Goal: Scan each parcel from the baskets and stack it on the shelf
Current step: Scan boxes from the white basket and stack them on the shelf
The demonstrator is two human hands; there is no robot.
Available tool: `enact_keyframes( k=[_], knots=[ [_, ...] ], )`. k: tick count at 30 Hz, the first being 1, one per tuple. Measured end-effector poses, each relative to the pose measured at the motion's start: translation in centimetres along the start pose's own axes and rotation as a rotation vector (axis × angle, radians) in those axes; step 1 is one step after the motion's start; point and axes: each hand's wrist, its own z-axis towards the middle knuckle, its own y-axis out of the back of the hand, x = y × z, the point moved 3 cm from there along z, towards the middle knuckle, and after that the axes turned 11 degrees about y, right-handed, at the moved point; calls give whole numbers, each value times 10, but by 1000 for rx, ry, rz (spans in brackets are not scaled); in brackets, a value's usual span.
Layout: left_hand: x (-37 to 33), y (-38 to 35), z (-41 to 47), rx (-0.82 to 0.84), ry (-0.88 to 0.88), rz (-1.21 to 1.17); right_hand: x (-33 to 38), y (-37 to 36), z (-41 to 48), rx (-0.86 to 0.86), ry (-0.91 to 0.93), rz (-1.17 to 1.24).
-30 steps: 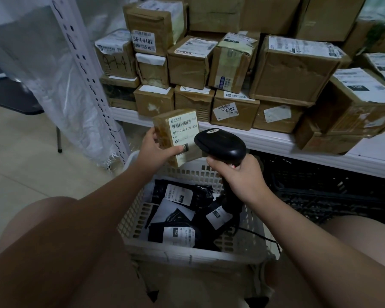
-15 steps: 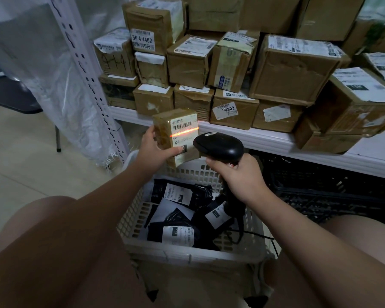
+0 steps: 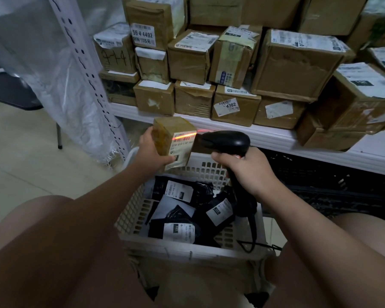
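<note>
Parcel point(image 3: 173, 143), a small brown box wrapped in tape, is held up over the far rim of the basket point(image 3: 187, 250), just below the front edge of the shelf point(image 3: 265, 134). The left hand point(image 3: 151, 152) grips it from its left side, thumb curled across the bottom of the label face. The right hand point(image 3: 247, 170) is wrapped round the handle of the scanner point(image 3: 225, 142), whose head points left, just beside the parcel. A red line point(image 3: 183, 136) lies across the barcode at the top of the label.

The white basket sits between the person's knees and holds black bags point(image 3: 182, 192) with white labels. The scanner's cable point(image 3: 253, 230) hangs down into the basket's near right corner. Boxes point(image 3: 293, 63) are stacked on the shelf from its left end, by the perforated post point(image 3: 87, 70), rightward. A black crate point(image 3: 331, 185) sits under the shelf's right part.
</note>
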Motion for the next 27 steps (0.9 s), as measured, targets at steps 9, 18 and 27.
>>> enact_keyframes(
  k=[9,18,27],
  knots=[
    [-10,-9,-11,128,58,-128,-9,-12,-4,-36,74,71],
    [-10,-7,-13,157,89,-205,-20,-23,-5,-44,142,128],
    [-39,-3,-42,123,42,-286,-9,-2,6,-28,68,431]
  ],
)
